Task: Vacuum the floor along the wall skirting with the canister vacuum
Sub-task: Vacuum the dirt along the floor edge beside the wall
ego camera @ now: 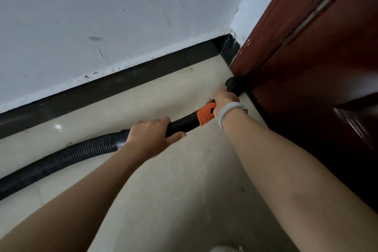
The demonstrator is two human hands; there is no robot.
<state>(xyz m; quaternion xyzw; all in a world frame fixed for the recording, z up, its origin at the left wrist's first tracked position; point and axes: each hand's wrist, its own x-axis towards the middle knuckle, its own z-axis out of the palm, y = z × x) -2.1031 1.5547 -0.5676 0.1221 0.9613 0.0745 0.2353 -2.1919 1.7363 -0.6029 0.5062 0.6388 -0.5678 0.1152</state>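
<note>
A black ribbed vacuum hose runs in from the left across the beige floor and joins a rigid black tube with an orange collar. My left hand grips the tube just past the hose cuff. My right hand, with a pale wristband, grips the tube beyond the orange collar. The black nozzle end sits on the floor at the foot of the door frame, near the corner. A black skirting runs along the base of the white wall. The canister is out of view.
A dark red-brown wooden door and frame fill the right side, with a metal hinge high up. The white wall is scuffed. The tiled floor stretches toward me, with a pale round object at the bottom edge.
</note>
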